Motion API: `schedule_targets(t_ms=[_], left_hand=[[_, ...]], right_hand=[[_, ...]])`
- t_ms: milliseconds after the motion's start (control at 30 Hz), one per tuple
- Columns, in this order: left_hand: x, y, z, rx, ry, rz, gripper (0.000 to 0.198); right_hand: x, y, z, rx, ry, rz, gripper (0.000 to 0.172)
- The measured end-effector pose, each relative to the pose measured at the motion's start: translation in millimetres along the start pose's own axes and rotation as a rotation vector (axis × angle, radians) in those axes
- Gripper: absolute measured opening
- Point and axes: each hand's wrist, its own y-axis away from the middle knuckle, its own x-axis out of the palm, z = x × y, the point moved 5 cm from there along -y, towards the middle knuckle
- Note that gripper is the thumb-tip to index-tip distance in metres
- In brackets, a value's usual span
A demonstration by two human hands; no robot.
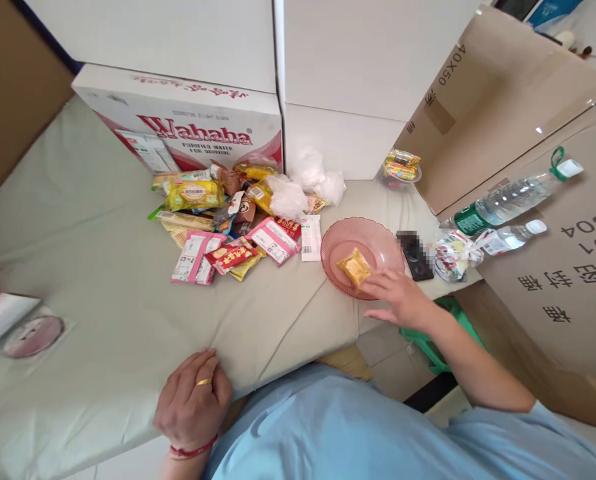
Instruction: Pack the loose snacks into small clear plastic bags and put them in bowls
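My right hand [398, 298] reaches over the near rim of a pink ribbed glass plate [381, 240]. Its fingers are stretched out, and their tips are beside or touching a small yellow-wrapped snack packet [354, 268] lying in the plate; whether they touch cannot be made out. At the near edge of the cloth-covered surface rests my left hand [194, 398], fingers curled in and pressed together, with no object showing in it. To the left of the plate lies a heap of packaged snacks, among them a red packet [232, 256], a yellow packet [195, 195] and a pink-and-white packet [198, 258].
A Wahaha carton [198, 127] stands behind the heap, near crumpled white plastic bags [308, 173]. Right of the plate are a black phone [417, 257], a knotted bag [453, 257], two water bottles [508, 200] and a small tub of snacks [402, 170]. A large cardboard box [543, 280] borders the right.
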Motion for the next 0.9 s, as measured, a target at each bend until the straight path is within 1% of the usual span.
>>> schedule_targets(t_ms=[33, 67, 100, 167, 200, 267, 333, 367, 433, 533, 600, 700, 733, 767, 800, 867, 900], left_hand=[[-0.3, -1, -1, 0.001, 0.000, -0.002, 0.027], [-0.8, -2, -1, 0.004, 0.000, -0.006, 0.027], [-1.2, -2, -2, 0.007, 0.000, -0.009, 0.027], [-2.0, -3, -3, 0.014, 0.002, -0.017, 0.027], [-2.3, -3, -4, 0.015, 0.003, -0.020, 0.027], [-2.9, -3, -4, 0.007, -0.004, -0.030, 0.027], [-2.8, -1, -4, -0.004, -0.010, -0.034, 0.027], [-2.5, -1, -4, -0.008, -0.011, -0.032, 0.027], [-1.7, 1, -3, -0.017, -0.005, -0.031, 0.027], [-0.6, 3, -3, -0.035, 0.009, -0.030, 0.027], [-0.1, 4, -2, -0.047, 0.020, -0.027, 0.027], [-0.4, 5, -2, -0.051, 0.035, -0.017, 0.027], [-0.7, 5, -2, -0.046, 0.038, -0.013, 0.027], [-1.1, 5, -2, -0.039, 0.039, -0.009, 0.027], [-1.4, 6, -2, -0.033, 0.040, -0.005, 0.027], [-1.6, 7, -2, -0.033, 0.042, 0.000, 0.028], [-1.4, 8, -2, -0.038, 0.046, 0.001, 0.028]], right_hand=[[12, 7, 5, 0.017, 0.045, 0.018, 0.033], [23, 10, 5, 0.047, 0.091, 0.023, 0.031], [31, 11, -1, 0.084, 0.132, 0.017, 0.032], [38, 4, -24, 0.150, 0.188, 0.005, 0.035], [37, -2, -38, 0.173, 0.201, 0.004, 0.035], [29, -19, -68, 0.220, 0.212, 0.019, 0.034], [13, -40, -91, 0.263, 0.208, 0.023, 0.036], [3, -51, -95, 0.269, 0.191, 0.002, 0.038], [-18, -76, -91, 0.248, 0.116, -0.096, 0.041], [-42, -124, -64, 0.234, -0.036, -0.298, 0.031], [-47, -163, -50, 0.287, -0.097, -0.400, 0.033], [-44, -230, -49, 0.384, -0.124, -0.526, 0.035], [-41, -250, -52, 0.419, -0.135, -0.532, 0.034], [-36, -268, -57, 0.457, -0.164, -0.489, 0.033], [-29, -283, -61, 0.491, -0.204, -0.406, 0.032], [-16, -299, -66, 0.540, -0.276, -0.213, 0.028], [-13, -300, -66, 0.540, -0.291, -0.164, 0.025]])
